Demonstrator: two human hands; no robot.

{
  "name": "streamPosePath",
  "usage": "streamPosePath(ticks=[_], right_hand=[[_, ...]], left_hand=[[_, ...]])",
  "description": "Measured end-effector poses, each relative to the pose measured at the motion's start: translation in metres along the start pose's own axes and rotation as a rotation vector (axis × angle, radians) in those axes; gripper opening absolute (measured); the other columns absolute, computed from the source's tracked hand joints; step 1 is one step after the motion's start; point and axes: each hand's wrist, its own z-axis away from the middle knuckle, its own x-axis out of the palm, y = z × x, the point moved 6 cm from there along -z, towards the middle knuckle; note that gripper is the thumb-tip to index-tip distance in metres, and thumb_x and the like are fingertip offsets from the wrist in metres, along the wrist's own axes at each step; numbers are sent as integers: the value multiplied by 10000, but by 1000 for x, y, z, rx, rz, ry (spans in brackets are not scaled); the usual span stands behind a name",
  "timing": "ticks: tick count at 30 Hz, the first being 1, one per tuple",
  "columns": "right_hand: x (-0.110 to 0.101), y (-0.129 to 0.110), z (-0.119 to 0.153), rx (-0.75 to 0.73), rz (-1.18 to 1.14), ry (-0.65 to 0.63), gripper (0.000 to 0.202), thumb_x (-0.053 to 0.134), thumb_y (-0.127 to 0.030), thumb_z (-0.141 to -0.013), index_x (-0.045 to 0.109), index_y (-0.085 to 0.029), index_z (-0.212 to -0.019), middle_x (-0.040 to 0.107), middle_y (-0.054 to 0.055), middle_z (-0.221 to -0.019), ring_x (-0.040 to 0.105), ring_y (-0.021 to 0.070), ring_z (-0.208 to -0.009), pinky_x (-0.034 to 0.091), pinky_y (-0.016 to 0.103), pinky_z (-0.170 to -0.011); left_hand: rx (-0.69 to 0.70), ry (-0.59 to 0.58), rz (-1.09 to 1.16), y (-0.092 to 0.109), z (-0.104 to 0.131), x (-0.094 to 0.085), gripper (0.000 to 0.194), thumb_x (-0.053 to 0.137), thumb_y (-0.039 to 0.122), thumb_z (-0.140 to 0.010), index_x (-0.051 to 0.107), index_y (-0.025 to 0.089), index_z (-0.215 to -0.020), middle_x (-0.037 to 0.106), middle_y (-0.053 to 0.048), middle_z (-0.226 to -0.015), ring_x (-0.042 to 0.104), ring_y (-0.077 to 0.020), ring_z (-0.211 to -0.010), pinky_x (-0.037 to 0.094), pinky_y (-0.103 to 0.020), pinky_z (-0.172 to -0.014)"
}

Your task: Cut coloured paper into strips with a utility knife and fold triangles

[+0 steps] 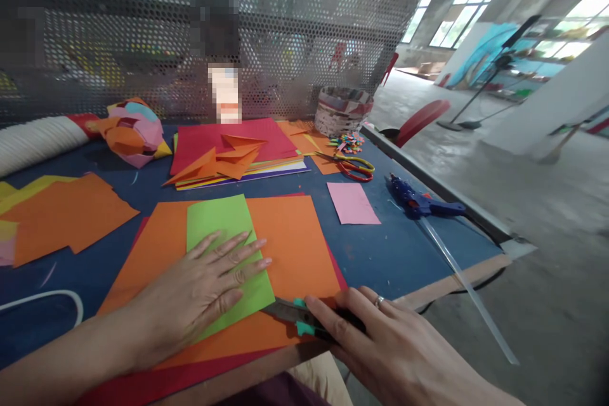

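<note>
A: How do the hands stand?

B: The right hand is closed round the scissors; how its fingers sit in the handles, I can't tell. The left hand lies flat, fingers spread, gripping nothing.

A: And the green sheet?

B: Under the left palm, on top of the orange sheet. The scissors' tip meets its corner nearest the right hand.

A: How far along is it?

B: Barely begun, I'd judge. Its visible edges look straight and I see no cut, so any snipping there seems undone. Some orange pieces lie left of the left hand.

A: Anything in the way?

B: The orange sheet, right by the blades; it could get caught. Beyond the right hand are the pink card, glue gun and spare scissors, and beyond the left, the paper stack, all clear of the blades.
</note>
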Motion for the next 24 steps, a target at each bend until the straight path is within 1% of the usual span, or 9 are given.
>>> streamPosePath(ticks=[3, 6, 9, 12, 15, 17, 19, 22, 24], right_hand=[[2, -3, 1, 22, -14, -40, 625, 535, -37, -916, 431, -164, -1520, 699, 110, -1143, 709, 257, -919, 648, 374, -734], [2, -6, 1, 29, -40, -90, 658, 529, -15, -895, 426, -153, -1530, 695, 119, -1181, 711, 260, -947, 651, 385, -770], [1, -7, 0, 29, -38, -91, 622, 528, -33, -916, 444, -152, -1521, 702, 120, -1186, 718, 266, -973, 657, 389, -782], [1, -9, -3, 22, -20, -68, 543, 517, -81, -968, 469, -147, -1505, 708, 128, -1170, 724, 265, -957, 660, 382, -764], [1, -11, -5, 21, -13, -42, 472, 497, -121, -1012, 492, -142, -1483, 714, 128, -1122, 728, 256, -914, 658, 363, -719], [2, -12, -5, 24, -26, -47, 452, 480, -148, -1036, 488, -144, -1488, 714, 127, -1113, 728, 249, -917, 655, 350, -722], [1, -12, -4, 24, -37, -53, 441, 468, -171, -1053, 483, -150, -1493, 713, 126, -1121, 727, 238, -924, 648, 330, -730], [0, -13, -5, 32, -38, -47, 434, 469, -171, -1057, 490, -168, -1491, 714, 122, -1123, 724, 216, -898, 633, 298, -718], [1, -14, -6, 33, -45, -54, 443, 477, -170, -1054, 484, -170, -1497, 711, 121, -1135, 723, 214, -898, 629, 300, -733]], left_hand=[[1, 4, 9, -1, 1, 2, 511, 235, 460, -1111, 111, 488, -1606, 250, 122, -1685, 230, -150, -1581, 63, -372, -1300], [-18, -43, 53, -2, 2, 5, 521, 250, 499, -1105, 97, 503, -1603, 218, 132, -1693, 190, -149, -1592, 1, -366, -1295], [-46, -105, 112, -2, 2, 6, 504, 182, 531, -1100, 101, 515, -1597, 194, 129, -1700, 191, -173, -1595, 33, -410, -1296], [-58, -130, 126, -2, 2, 7, 503, 179, 530, -1100, 97, 518, -1596, 195, 127, -1702, 198, -197, -1595, 63, -441, -1292], [-37, -76, 88, -3, 1, 5, 512, 209, 487, -1109, 67, 512, -1600, 197, 135, -1701, 189, -184, -1596, 44, -404, -1286], [-5, -17, 55, -2, 1, 3, 526, 235, 462, -1114, 56, 492, -1607, 193, 138, -1701, 168, -158, -1597, -5, -351, -1276], [15, 14, 30, -1, 0, 3, 544, 272, 448, -1114, 55, 479, -1612, 204, 147, -1695, 154, -133, -1596, -53, -303, -1259], [21, 41, 11, 0, -1, 2, 548, 286, 440, -1115, 63, 472, -1615, 220, 148, -1692, 150, -122, -1595, -59, -287, -1253], [25, 57, -1, 1, 0, 1, 552, 294, 443, -1114, 72, 459, -1618, 209, 140, -1697, 131, -120, -1598, -71, -279, -1248]])
